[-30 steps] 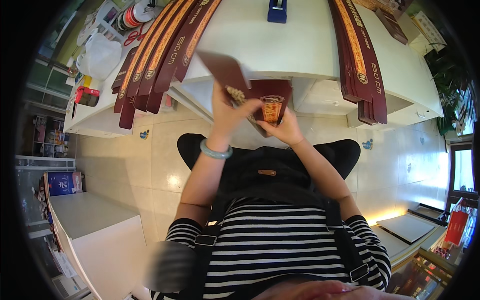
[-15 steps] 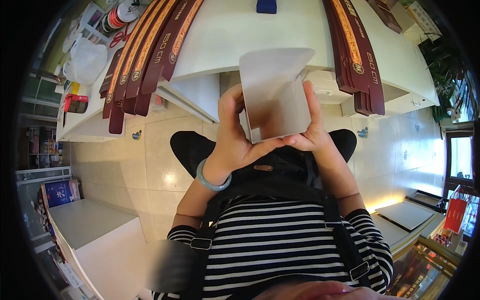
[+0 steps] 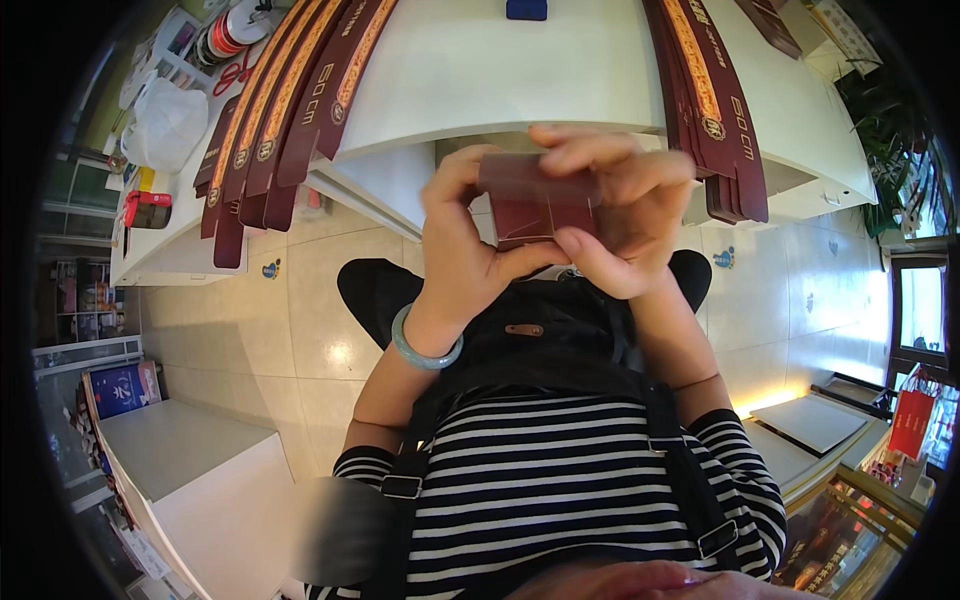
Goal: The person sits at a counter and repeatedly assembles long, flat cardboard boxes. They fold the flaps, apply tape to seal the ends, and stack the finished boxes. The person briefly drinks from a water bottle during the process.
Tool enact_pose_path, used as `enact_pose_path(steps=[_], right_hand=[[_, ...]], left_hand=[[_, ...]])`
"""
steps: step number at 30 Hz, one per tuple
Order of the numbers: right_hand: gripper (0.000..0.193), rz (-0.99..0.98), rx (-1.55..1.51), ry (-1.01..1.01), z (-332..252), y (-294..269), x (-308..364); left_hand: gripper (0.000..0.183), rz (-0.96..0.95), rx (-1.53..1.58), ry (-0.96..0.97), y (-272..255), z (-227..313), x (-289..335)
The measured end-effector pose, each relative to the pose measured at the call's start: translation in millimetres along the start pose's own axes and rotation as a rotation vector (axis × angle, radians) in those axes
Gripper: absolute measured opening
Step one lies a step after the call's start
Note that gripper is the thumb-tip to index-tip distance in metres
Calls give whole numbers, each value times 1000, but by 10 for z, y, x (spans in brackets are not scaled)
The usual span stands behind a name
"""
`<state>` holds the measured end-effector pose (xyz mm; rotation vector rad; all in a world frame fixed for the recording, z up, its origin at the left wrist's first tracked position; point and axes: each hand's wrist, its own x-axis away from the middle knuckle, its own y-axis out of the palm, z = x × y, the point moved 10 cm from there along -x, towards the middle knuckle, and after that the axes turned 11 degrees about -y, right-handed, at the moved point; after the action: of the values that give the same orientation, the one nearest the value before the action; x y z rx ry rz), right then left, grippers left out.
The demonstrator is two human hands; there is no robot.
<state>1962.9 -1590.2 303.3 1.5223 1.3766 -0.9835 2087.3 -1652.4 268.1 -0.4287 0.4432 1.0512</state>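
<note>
A dark red cardboard box (image 3: 540,217) is held up in front of my body, its end facing me. Folded maroon panels cover that end, and a flap along its upper edge is bent over, slightly blurred. Around the left side of the box curls my left hand (image 3: 455,235), its thumb along the lower edge. My right hand (image 3: 635,215) is at the right side, thumb by the lower right corner and fingers bent over the flap, partly smeared by motion. The rest of the box is hidden behind its end.
Stacks of flat maroon cartons (image 3: 290,130) lie left on the white table (image 3: 490,80), with more cartons (image 3: 705,110) at the right. Beyond are a blue object (image 3: 526,9), red scissors (image 3: 232,75), ribbon spools (image 3: 225,40) and a white plastic bag (image 3: 165,122). A white cabinet (image 3: 200,450) stands lower left.
The box end showed its white inside with a flap standing up; now maroon panels are folded across it. My right hand has moved up from the side, its fingers over the flap.
</note>
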Motion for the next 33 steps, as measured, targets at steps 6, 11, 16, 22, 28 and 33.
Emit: enact_pose_path(steps=[6,11,16,22,28,33], right_hand=[[49,-388,412,94,-47,131,-122],[40,-393,487,-11,-41,90,-191],[34,-398,463,-38,-42,126,-217],[36,-569,402,-124,43,215,-169],[34,-505,431,-43,140,294,-256],[32,-412,426,28,206,290,-253]], left_hand=[[112,47,-119,17,-57,31,44],[101,17,-191,-71,-59,-23,53],[93,26,-170,-39,-117,24,30],[89,26,-82,-78,-237,-5,7],[89,5,-24,-112,-337,0,-58],[95,25,4,-151,-367,-121,1]])
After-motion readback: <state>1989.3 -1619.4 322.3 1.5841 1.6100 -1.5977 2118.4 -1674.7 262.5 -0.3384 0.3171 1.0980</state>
